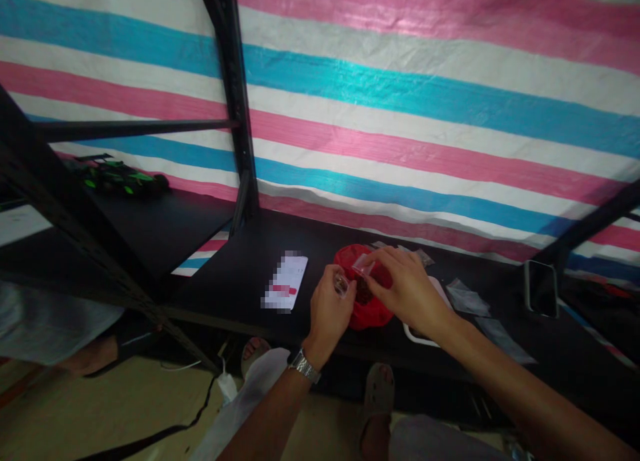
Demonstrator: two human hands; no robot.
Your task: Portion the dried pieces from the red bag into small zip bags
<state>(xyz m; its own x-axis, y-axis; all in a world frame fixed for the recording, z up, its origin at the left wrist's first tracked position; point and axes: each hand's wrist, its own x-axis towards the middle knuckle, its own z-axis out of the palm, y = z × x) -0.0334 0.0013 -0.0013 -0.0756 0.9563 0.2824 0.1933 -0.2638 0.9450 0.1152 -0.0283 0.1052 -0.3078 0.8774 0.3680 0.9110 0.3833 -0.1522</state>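
L grip [329,309] is clamping a sm. item [341,285], R grip [407,286] pinching baggie [361,266] over red bag [369,318]; tray [419,340] showing beneath R, bench [223,291] edge running nearside.

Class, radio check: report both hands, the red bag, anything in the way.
Left hand: pinching small item, details unclear. Right hand: pinching small clear bag. Red bag: open, brownish contents partly visible. White tray: partly hidden by right hand.

The bag [369,318] is red, the shelf [300,238] black, the car [123,178] black and green, the sheet [400,121] striped (pink, white, blue).
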